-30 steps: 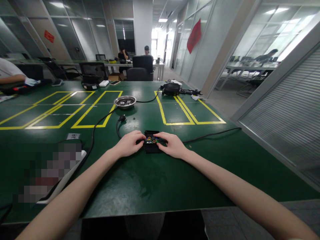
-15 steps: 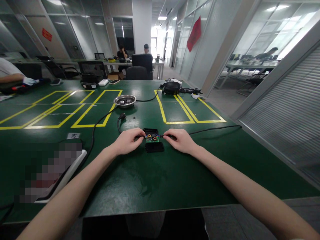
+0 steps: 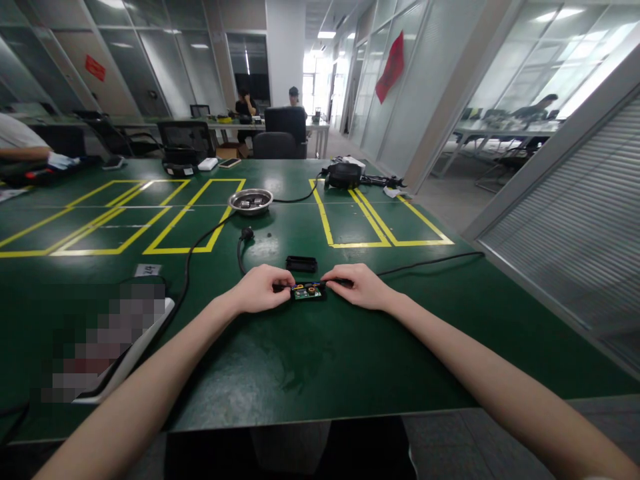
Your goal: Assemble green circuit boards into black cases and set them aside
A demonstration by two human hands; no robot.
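A small green circuit board (image 3: 306, 293) with copper coils lies over one black case half, which it mostly covers. My left hand (image 3: 265, 288) is closed at the board's left end, pinching the black cable there. On the other side my right hand (image 3: 357, 285) pinches the black power cable (image 3: 415, 264) where it meets the board. Blue and yellow wires show between my fingertips. Just beyond the board the other black case half (image 3: 301, 264) rests on the table, hollow side up. A black plug (image 3: 247, 233) lies behind my left hand.
A metal bowl (image 3: 251, 202) with small metal parts stands farther back, a cable passing by it. Yellow tape rectangles (image 3: 360, 245) mark the green table (image 3: 280, 373). A white-edged, blurred-out device (image 3: 125, 367) lies at left. A black pouch (image 3: 343, 176) sits at the back. A person's arm (image 3: 25, 153) is far left.
Both hands have drawn the circuit board toward me, off the far case half and over the near one. The far case half now shows whole.
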